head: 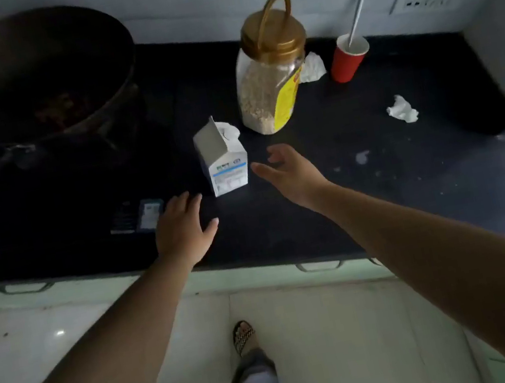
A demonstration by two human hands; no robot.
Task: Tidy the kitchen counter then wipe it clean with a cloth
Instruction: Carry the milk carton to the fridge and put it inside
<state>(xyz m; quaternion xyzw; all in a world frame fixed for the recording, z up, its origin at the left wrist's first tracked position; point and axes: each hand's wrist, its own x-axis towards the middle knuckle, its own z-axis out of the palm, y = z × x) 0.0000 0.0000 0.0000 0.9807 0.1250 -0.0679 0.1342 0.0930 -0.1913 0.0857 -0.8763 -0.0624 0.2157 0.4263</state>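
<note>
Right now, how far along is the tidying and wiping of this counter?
Barely started. Nothing looks cleared: the carton, jar, red cup and crumpled tissues all sit on the counter. Both hands are open and empty, the right hand reaching toward the carton, the left hand beside it. No cloth visible; wiping remains.

Two bare hands reach over a dark table (pixel 348 208), the left hand (pixel 183 227) and right hand (pixel 292 174) open either side of a white carton (pixel 223 159); behind stand a gold-lidded jar (pixel 270 70), a red cup (pixel 347 58) and a wok (pixel 32 78)
</note>
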